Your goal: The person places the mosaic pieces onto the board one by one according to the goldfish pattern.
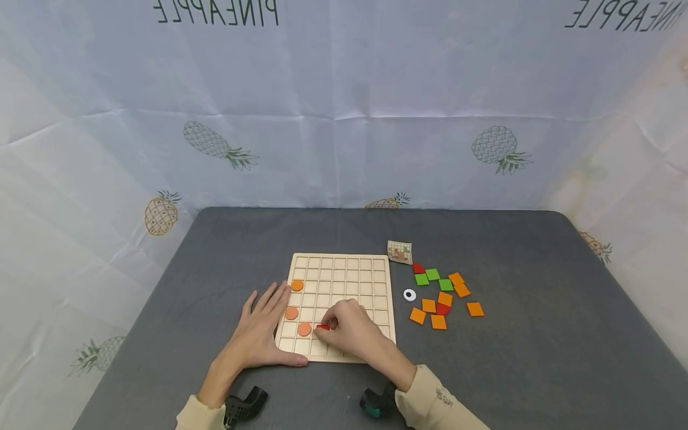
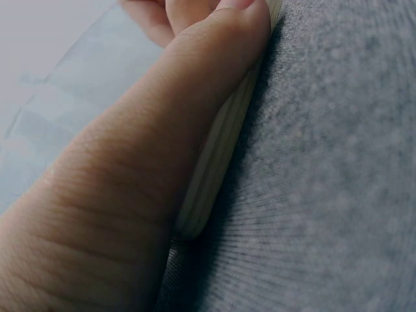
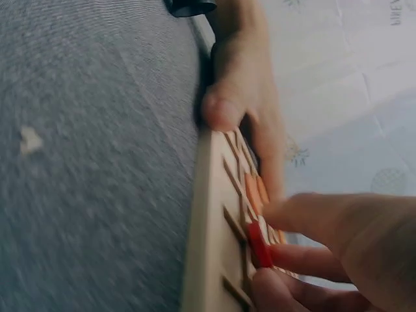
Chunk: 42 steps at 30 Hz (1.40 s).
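A square wooden grid board [image 1: 344, 280] lies flat on the table. Three orange discs sit in its cells on the left side, among them a disc [image 1: 304, 329] in a lower row. My left hand [image 1: 263, 334] rests spread along the board's left edge, its thumb at the near left corner. With fingertips and thumb, my right hand [image 1: 352, 328] pinches a small red piece [image 3: 259, 245] over a cell just right of the lowest disc. Seen from the left wrist, the thumb [image 2: 221, 45] lies along the board's side.
Right of the board lie several orange squares [image 1: 438, 322], several green squares [image 1: 421, 279], two red pieces [image 1: 418, 269] and a white ring with a dark centre [image 1: 409, 295]. A small printed card [image 1: 399, 252] lies by the far right corner. A pineapple-print cloth [image 1: 344, 161] hangs behind the table.
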{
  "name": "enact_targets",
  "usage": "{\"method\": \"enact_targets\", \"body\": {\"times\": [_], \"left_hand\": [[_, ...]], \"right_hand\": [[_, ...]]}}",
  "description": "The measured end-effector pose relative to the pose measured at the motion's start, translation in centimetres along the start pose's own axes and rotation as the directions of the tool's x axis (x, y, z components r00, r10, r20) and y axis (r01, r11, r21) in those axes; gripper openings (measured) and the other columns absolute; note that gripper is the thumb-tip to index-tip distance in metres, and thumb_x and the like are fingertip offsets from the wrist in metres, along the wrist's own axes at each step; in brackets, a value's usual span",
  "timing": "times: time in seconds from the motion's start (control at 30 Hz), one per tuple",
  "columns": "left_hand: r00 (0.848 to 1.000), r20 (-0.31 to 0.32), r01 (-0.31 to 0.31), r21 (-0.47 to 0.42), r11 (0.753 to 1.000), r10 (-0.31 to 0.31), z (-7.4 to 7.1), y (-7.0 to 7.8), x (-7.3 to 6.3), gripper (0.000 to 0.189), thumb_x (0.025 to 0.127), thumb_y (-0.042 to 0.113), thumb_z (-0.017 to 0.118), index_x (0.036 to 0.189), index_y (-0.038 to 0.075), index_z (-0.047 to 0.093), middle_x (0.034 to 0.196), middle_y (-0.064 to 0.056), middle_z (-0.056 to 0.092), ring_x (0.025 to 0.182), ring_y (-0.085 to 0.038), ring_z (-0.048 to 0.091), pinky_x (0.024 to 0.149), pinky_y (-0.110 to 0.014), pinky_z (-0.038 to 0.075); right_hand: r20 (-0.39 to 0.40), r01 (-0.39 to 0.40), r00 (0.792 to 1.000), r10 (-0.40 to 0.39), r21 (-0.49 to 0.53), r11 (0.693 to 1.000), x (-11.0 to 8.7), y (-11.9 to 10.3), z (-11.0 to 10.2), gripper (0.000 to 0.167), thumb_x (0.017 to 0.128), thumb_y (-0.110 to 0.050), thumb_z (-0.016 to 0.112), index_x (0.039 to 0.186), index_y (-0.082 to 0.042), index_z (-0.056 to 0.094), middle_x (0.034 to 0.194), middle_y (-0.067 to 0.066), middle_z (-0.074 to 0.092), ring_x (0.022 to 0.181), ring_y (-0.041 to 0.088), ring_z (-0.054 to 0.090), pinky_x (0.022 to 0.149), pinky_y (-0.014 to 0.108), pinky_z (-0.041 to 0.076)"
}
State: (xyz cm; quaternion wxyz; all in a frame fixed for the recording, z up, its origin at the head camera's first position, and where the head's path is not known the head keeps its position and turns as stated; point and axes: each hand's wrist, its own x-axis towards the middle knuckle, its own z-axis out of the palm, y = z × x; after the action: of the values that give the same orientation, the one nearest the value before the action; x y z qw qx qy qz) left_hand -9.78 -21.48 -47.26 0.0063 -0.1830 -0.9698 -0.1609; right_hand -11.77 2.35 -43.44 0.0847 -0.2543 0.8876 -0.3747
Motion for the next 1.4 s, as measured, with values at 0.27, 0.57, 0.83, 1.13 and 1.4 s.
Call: {"method": "enact_targets", "body": {"times": [0.27, 0.57, 0.83, 1.13, 1.4], "left_hand": [[1.0, -0.002, 0.002, -0.014, 1.0, -0.002, 0.03, 0.09, 0.09, 0.142, 0.057, 0.09, 0.072, 0.162, 0.005, 0.026, 0.171, -0.011, 0.024, 0.158, -0.036, 0.021, 0.123, -0.065, 0.009], [1.0, 0.004, 0.009, -0.018, 1.0, -0.009, 0.08, 0.05, 0.11, 0.142, 0.057, 0.088, 0.074, 0.162, 0.006, 0.026, 0.172, -0.011, 0.023, 0.159, -0.036, 0.02, 0.123, -0.064, 0.008], [1.0, -0.022, -0.007, -0.016, 1.0, 0.007, 0.18, 0.02, 0.01, 0.143, 0.057, 0.092, 0.07, 0.161, 0.004, 0.028, 0.171, -0.012, 0.025, 0.158, -0.037, 0.023, 0.122, -0.066, 0.01], [1.0, -0.005, 0.006, -0.015, 1.0, -0.007, 0.13, 0.04, 0.0, 0.142, 0.057, 0.089, 0.073, 0.162, 0.006, 0.026, 0.172, -0.011, 0.023, 0.158, -0.036, 0.021, 0.123, -0.065, 0.008], [1.0, -0.007, 0.005, -0.009, 1.0, -0.005, 0.05, 0.06, -0.01, 0.142, 0.057, 0.089, 0.073, 0.162, 0.006, 0.026, 0.172, -0.011, 0.023, 0.158, -0.036, 0.021, 0.123, -0.065, 0.009]], "right_hand": [[0.132, 0.05, 0.99, -0.05, 0.004, 0.999, -0.27, 0.07, -1.2, 0.024, 0.08, -0.01, 0.085, 0.101, 0.001, 0.08, 0.072, 0.0, 0.068, 0.055, -0.004, 0.047, 0.052, 0.013, 0.042], [0.065, 0.042, 0.997, -0.044, 0.023, 0.999, -0.38, 0.36, -0.78, 0.02, 0.08, -0.009, 0.086, 0.097, 0.0, 0.081, 0.074, 0.003, 0.069, 0.057, -0.004, 0.048, 0.051, 0.013, 0.043], [0.042, -0.002, 0.999, 0.001, 0.019, 1.0, -0.22, 0.49, -0.58, 0.02, 0.079, -0.016, 0.089, 0.094, -0.004, 0.081, 0.068, -0.005, 0.06, 0.054, -0.003, 0.044, 0.048, 0.013, 0.037], [0.038, -0.006, 0.999, 0.004, 0.042, 0.999, -0.28, 0.56, -0.58, 0.019, 0.079, -0.013, 0.088, 0.093, -0.002, 0.081, 0.067, -0.004, 0.062, 0.055, -0.002, 0.045, 0.049, 0.014, 0.038], [0.028, -0.033, 0.999, 0.033, -0.008, 0.999, -0.41, 0.61, -0.7, 0.02, 0.08, -0.019, 0.088, 0.094, -0.006, 0.082, 0.059, -0.008, 0.051, 0.051, 0.001, 0.039, 0.047, 0.016, 0.028]]}}
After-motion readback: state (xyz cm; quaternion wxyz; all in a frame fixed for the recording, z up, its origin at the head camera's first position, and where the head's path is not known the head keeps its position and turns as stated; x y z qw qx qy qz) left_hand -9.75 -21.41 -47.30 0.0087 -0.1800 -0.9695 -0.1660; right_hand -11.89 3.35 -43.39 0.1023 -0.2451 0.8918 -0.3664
